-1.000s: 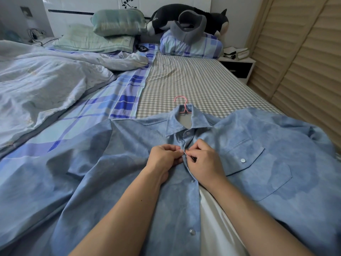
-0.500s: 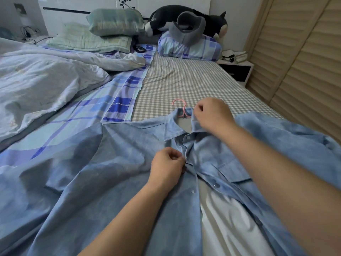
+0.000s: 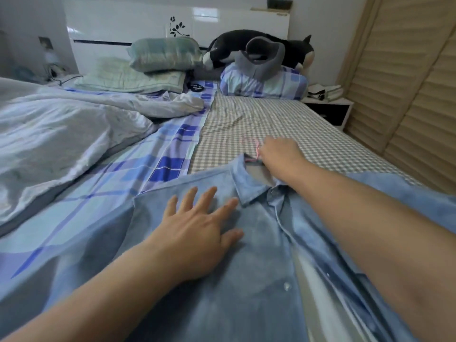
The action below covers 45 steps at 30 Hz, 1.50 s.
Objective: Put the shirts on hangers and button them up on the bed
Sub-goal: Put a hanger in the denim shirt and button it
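Blue chambray shirt (image 3: 259,255) lies front-up across the near end of the bed (image 3: 283,124), collar toward the headboard, over both the gingham sheet and the blue plaid sheet (image 3: 170,154). Pink hanger (image 3: 254,154) sits inside the neck; only its thin hook and a bit of its shoulder show above the collar, blurred.

Hands well apart. Left hand (image 3: 197,233) flat, fingers spread and straight, pressing the left chest panel. Right hand (image 3: 281,154) at the collar back beside the hanger hook; its fingers face away from the camera, so I cannot tell whether it grips the hook or the collar.

Placket: top collar button (image 3: 272,192) looks fastened. Lower down, the fronts gape and pale lining shows; a white button (image 3: 286,285) sits unfastened on the edge.

Handling, by judgement:
- Shirt light, limp, woven cotton feel; drapes and creases, slides readily on the sheets. Needs pinning with a flat palm while the other hand works.
- Best holds: the stitched placket edge beside each button, or the stiffer collar. Not the loose panels.
- Hanger slim, probably plastic, light; hook is the natural handle, likely to shift inside the neck if tugged.
- Buttons small, smooth, need fingertip pinch.

Mattress soft, yields under pressure.
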Motion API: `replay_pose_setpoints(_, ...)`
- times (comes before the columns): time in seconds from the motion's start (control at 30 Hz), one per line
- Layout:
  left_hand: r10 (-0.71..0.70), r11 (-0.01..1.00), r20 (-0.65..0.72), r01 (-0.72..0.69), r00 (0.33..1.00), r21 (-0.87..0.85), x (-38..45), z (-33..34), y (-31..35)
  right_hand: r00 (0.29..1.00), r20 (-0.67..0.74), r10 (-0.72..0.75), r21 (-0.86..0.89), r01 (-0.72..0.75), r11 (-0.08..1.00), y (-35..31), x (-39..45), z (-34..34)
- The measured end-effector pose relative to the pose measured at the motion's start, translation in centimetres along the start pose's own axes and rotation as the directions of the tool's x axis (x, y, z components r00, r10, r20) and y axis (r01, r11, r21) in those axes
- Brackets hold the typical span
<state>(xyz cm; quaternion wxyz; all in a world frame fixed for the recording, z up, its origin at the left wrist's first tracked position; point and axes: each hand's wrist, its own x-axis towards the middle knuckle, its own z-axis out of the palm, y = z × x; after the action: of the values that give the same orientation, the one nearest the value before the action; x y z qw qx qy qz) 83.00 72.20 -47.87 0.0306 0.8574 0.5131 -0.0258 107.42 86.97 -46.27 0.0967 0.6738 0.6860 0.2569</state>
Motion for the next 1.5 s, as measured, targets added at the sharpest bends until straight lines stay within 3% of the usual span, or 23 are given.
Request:
replay_pose_setpoints(0.07,-0.066,0.998,0.011,0.066,0.998,0.004,1.4,1.2,-0.6,0.994,0.036,0.100,0.059,-0.102,0.993,-0.1,1.8,0.3)
replay_pose_setpoints(0.13,-0.180,0.983,0.067,0.181,0.981,-0.011,2.4,3.5,-1.8,0.974,0.187,0.127,0.162,-0.158,0.974,-0.4,2.2,2.2)
replay_pose_setpoints(0.27,-0.257,0.960,0.096,0.266,0.962,-0.092,3.2,6.8,-3.3,0.930,0.368,-0.005,0.519,-0.201,0.831,0.2,0.3,4.0)
replay_pose_setpoints(0.37,-0.254,0.962,0.109,0.263,0.961,-0.076,3.2,6.6,-3.1,0.960,0.278,-0.004,0.654,-0.187,0.733,1.2,-4.3,0.6)
replay_pose_setpoints(0.43,-0.306,0.946,0.196,0.320,0.932,-0.043,3.3,5.5,-2.6,0.981,0.191,0.013,0.685,-0.143,0.714,1.3,-9.8,-2.1)
replay_pose_setpoints(0.5,-0.348,0.929,0.257,0.368,0.902,-0.032,3.0,3.4,-0.4,0.976,0.207,-0.070,0.698,-0.097,0.709,0.8,-16.9,-4.1)
replay_pose_setpoints(0.57,-0.262,0.932,0.195,0.300,0.945,-0.203,1.1,1.6,3.7,0.968,0.219,-0.124,0.628,-0.042,0.777,0.0,-24.0,-4.5)
replay_pose_setpoints(0.63,-0.123,0.912,0.131,0.164,0.984,-0.377,-3.0,2.0,8.6,0.989,0.124,-0.084,0.490,0.012,0.871,-0.6,-29.4,-3.7)
replay_pose_setpoints(0.7,-0.047,0.952,0.136,0.086,0.990,-0.292,-8.8,3.6,12.7,0.999,-0.043,0.001,0.368,0.015,0.930,-0.4,-32.9,-3.4)
replay_pose_setpoints(0.77,-0.071,0.974,0.099,0.090,0.993,-0.207,-13.1,4.8,14.5,0.989,-0.122,0.079,0.280,-0.042,0.959,0.3,-35.1,-3.7)
replay_pose_setpoints(0.87,-0.127,0.980,0.002,0.125,0.992,-0.153,-16.7,3.5,14.9,0.981,-0.011,0.192,0.209,-0.185,0.960,1.0,-38.3,-5.9)
replay_pose_setpoints(0.97,-0.153,0.987,-0.026,0.152,0.988,-0.053,-19.8,2.3,15.3,0.926,0.242,0.289,0.189,-0.337,0.922,1.9,-41.3,-7.5)
replay_pose_setpoints(1.1,-0.157,0.986,0.048,0.153,0.986,0.069,-23.9,2.6,16.7,0.913,0.250,0.324,0.380,-0.400,0.834,0.3,-47.9,-7.4)
replay_pose_setpoints(1.2,-0.142,0.990,0.144,0.143,0.979,-0.002,-25.8,3.5,17.3,0.902,0.265,0.341,0.468,-0.430,0.772,-0.2,-51.5,-6.0)
replay_pose_setpoints(1.37,-0.212,0.956,0.136,0.234,0.968,-0.174,-27.1,0.5,16.2,0.868,0.029,0.496,0.531,-0.433,0.728,4.1,-52.0,-7.5)
replay_pose_setpoints(1.5,-0.141,0.965,0.091,0.157,0.986,-0.210,-27.3,-0.8,17.7,0.844,0.007,0.536,0.798,-0.328,0.506,5.2,-50.0,-14.3)
